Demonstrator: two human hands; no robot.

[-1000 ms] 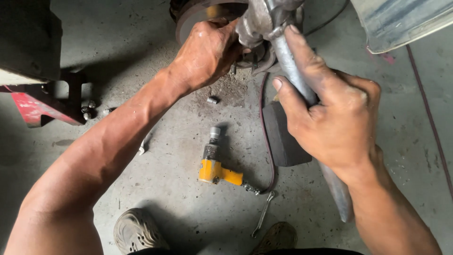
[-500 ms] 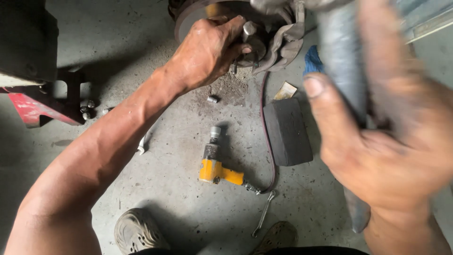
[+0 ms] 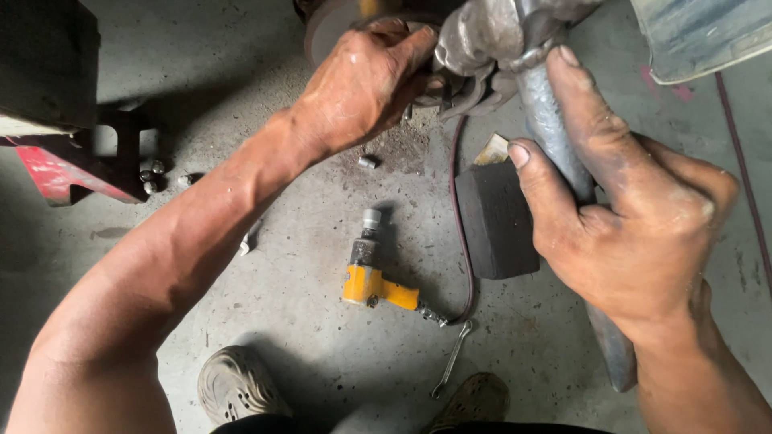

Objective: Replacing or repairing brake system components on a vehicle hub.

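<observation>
Since half a second ago, the right hand [image 3: 635, 225] has dropped back, clamped around the dull grey metal bar [image 3: 555, 137], against the grimy caliper [image 3: 482, 40]; left hand [image 3: 362, 84] grips it.

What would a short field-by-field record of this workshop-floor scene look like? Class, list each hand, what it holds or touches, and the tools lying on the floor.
left hand: left hand grips the grey metal brake assembly
right hand: right hand wraps around the long grey metal bar, whose upper end meets the assembly
floor tools: yellow air impact wrench with hose, small silver spanner, dark rectangular pad
loose parts: small metal socket on the grey concrete floor
left edge: red jack stand
</observation>
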